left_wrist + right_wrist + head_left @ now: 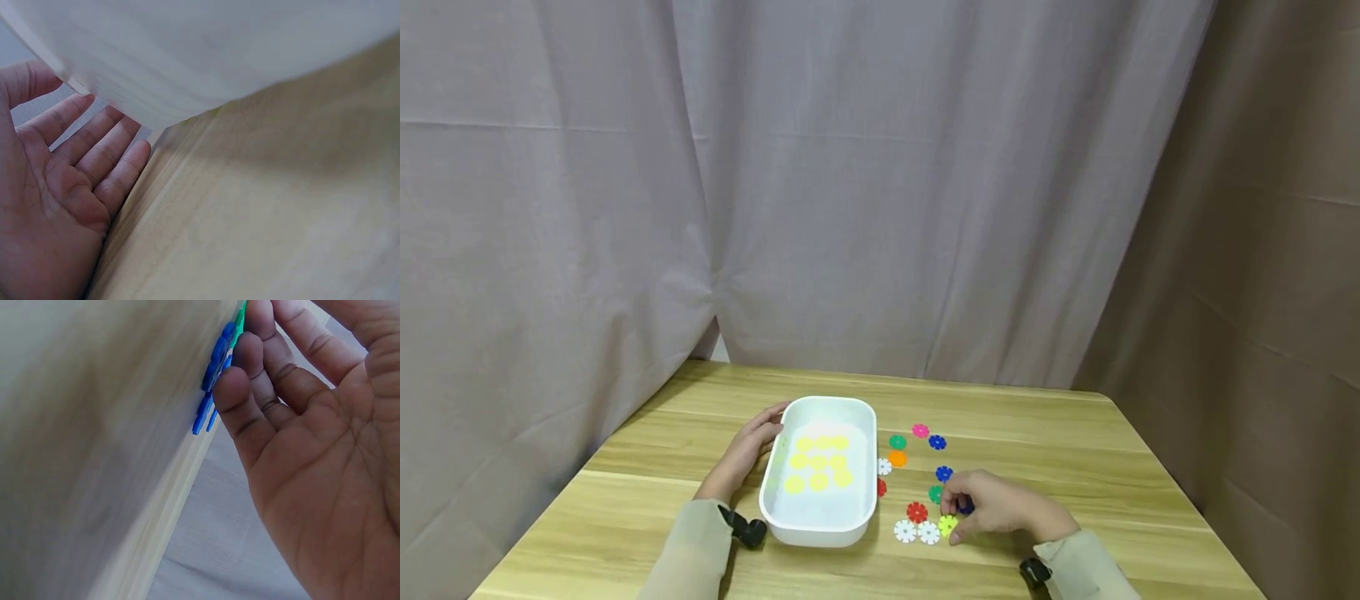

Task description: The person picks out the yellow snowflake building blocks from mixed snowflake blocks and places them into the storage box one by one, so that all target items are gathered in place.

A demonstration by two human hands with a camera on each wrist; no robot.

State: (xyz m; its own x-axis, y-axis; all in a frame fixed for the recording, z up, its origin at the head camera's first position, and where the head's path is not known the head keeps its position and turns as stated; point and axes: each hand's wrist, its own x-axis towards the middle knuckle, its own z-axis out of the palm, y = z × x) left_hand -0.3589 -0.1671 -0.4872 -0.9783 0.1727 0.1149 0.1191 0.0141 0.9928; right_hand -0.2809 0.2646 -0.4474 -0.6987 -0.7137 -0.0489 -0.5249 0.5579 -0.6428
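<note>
A white tray [818, 527] holds several pale yellow snowflake discs [817, 462] laid out in rows. My left hand [752, 446] rests along its left side, fingers nearly straight; in the left wrist view the fingertips [140, 153] are by the tray's wall. Over on the right, my right hand [992, 504] pinches the edges of a bright yellow snowflake disc [948, 526] between thumb and forefinger, low over the table. That disc is hidden in the right wrist view, where the curled fingers stand beside blue discs [219, 356]. A dark blue disc [966, 506] lies partly behind the hand.
Right of the tray lie loose discs: white [905, 532], red [917, 512], orange [897, 458], green [897, 442], pink [921, 431] and blue [937, 442]. The wooden table [1045, 417] ends at grey curtains [850, 208] behind.
</note>
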